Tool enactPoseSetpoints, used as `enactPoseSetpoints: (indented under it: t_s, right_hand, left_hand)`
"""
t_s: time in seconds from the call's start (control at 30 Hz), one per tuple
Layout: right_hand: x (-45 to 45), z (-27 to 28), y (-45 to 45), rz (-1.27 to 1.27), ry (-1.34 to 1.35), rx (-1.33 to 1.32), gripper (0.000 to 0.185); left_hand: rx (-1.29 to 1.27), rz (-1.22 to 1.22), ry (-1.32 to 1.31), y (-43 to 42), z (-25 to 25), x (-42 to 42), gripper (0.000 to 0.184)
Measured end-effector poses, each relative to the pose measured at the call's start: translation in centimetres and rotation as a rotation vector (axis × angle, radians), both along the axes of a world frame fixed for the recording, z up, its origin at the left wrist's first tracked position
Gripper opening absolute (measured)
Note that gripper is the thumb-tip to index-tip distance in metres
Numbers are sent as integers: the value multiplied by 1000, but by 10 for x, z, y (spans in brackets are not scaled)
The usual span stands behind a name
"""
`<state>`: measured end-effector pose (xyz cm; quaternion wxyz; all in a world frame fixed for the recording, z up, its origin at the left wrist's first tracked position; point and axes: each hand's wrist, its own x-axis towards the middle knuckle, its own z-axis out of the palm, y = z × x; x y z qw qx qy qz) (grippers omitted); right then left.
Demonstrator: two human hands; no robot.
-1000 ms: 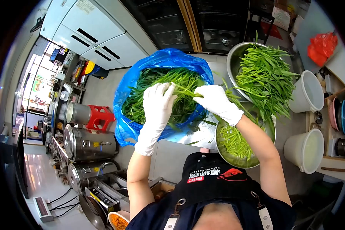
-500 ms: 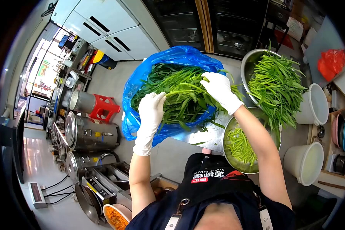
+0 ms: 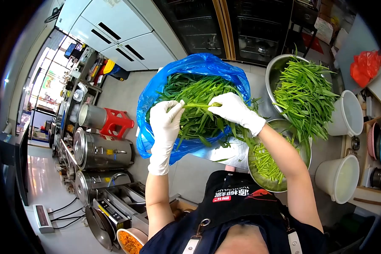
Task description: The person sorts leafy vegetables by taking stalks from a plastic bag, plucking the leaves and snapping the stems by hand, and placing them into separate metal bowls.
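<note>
Both my hands wear white gloves and pinch one green vegetable stem [image 3: 197,105] between them, above the open blue plastic bag [image 3: 144,127]. My left hand [image 3: 165,118] is closed on the stem's left end; my right hand [image 3: 234,111] is closed on its right part. Long leafy greens [image 3: 199,127] fill the bag, which rests on a metal table [image 3: 228,154]. Right of the bag, a large steel bowl [image 3: 271,80] is heaped with leafy stems [image 3: 305,95]. Below it, partly behind my right forearm, a second steel bowl [image 3: 252,171] contains short cut stem pieces [image 3: 266,161].
Two white buckets [image 3: 350,112] [image 3: 338,178] stand at the right. On the left are a red stool [image 3: 117,122], large steel pots [image 3: 99,148] and a scale [image 3: 110,211]. A bowl of shredded orange food [image 3: 130,243] sits at the lower left. White cabinets [image 3: 114,25] line the back.
My right hand has come down and left, nearer my left hand. The long stem between my hands now spans a shorter gap. The bowls and bag stay in place.
</note>
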<state>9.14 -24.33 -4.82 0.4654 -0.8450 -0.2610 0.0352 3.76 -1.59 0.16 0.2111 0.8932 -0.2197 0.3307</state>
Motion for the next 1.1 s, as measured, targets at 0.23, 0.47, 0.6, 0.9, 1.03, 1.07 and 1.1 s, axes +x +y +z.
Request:
enactPoseSetpoints:
  t_s: [0.23,0.47,0.6,0.9,1.03,1.07,1.1]
  right_hand:
    - [2,14,-3,225,295,141,29]
    - [6,11,-10,165,456,242,24]
    - [9,10,-26,105,643,349,18]
    - [18,14,-60,-16,570,340,18]
    - [21,4,-67,-41,317,264,20]
    - [23,1,-69,-43,307,249,20]
    - [24,1,-70,-45,297,233,21]
  left_hand:
    - [202,17,-319,3,-5,2,35]
    - [80,100,-345,-3,-11,-4,27]
    - [-79,-27,-179,-14,-6,-17,21]
    - [124,-315,340,-49,-53,-25,18]
    - [189,-174,465,-67,-21,-28,25]
    - [146,-126,526,-66,-16,-28,21]
    - [108,-94,528,-62,-15,-25,17]
